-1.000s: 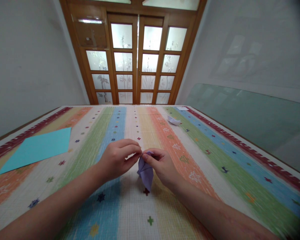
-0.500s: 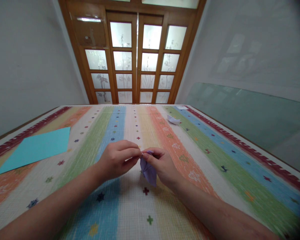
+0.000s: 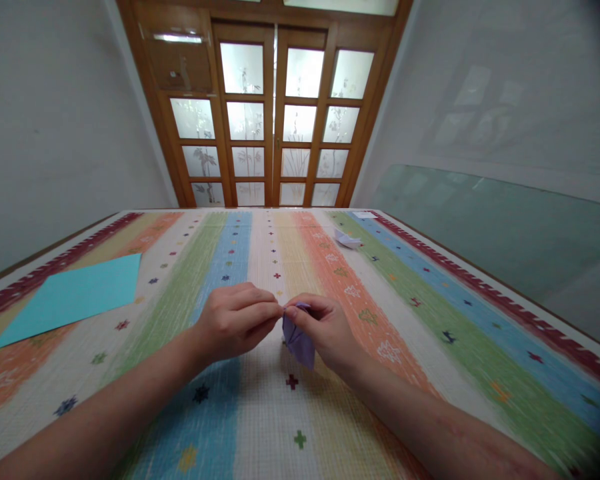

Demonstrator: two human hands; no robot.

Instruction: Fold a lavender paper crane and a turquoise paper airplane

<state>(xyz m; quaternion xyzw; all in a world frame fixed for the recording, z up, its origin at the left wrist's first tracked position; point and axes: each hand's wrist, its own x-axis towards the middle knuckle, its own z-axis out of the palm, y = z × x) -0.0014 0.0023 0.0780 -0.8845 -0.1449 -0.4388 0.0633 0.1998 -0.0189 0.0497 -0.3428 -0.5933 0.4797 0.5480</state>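
Note:
A small folded piece of purple paper (image 3: 299,341) hangs just above the striped mat (image 3: 430,320). My right hand (image 3: 325,330) pinches its upper part between thumb and fingers. My left hand (image 3: 235,321) meets it from the left, thumb and forefinger pinched on the paper's top tip. Both hands touch each other at the fingertips, and most of the fold's top is hidden by them.
A flat sheet of light blue paper (image 3: 75,297) lies at the left on the mat. A small white folded paper (image 3: 347,239) sits farther back, with a white scrap (image 3: 364,215) near the far edge. Wooden glazed doors (image 3: 273,113) stand behind; a glass pane (image 3: 495,233) leans at right.
The purple paper has swung up and a little right, its lower point now tucked closer under my right hand. Both hands stay pinched together in nearly the same spot.

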